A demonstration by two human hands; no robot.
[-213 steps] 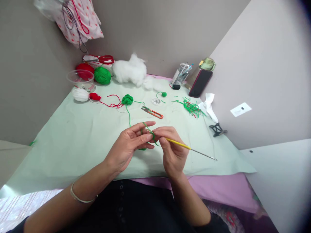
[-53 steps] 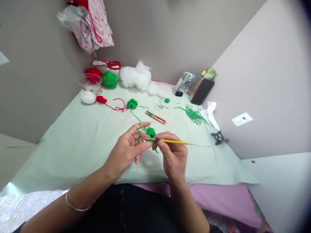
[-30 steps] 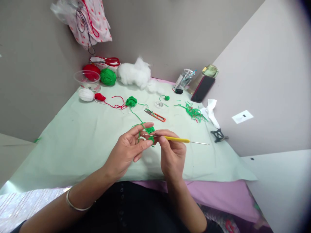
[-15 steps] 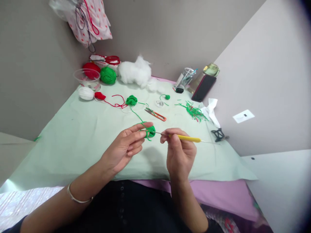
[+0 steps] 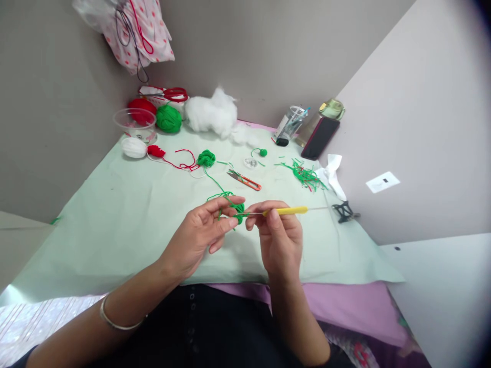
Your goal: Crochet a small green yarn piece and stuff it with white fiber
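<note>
Between the fingers of my left hand [image 5: 203,230] is a small green crochet piece [image 5: 240,209], with loose green yarn around the fingers. My right hand [image 5: 280,235] is closed on the yellow handle of a crochet hook [image 5: 291,210]. The hook's thin metal shaft points left, and its tip is at the green piece. A green strand runs from the piece up to a small green yarn bundle [image 5: 206,158] on the table. Just beyond the hands lie orange-handled thread snips [image 5: 245,180].
Yarn scraps [image 5: 307,176] lie to the right, near a phone [image 5: 320,139] leaning on a bottle. A plastic cup [image 5: 291,125] stands beside them. White stuffing [image 5: 213,113], a green yarn ball [image 5: 169,118], red scissors [image 5: 174,94] and a clear tub [image 5: 135,125] are at the back left.
My right hand has moved slightly left with the hook, which now lies more level. More loose green yarn shows around my left fingers, and the green piece sits slightly lower.
</note>
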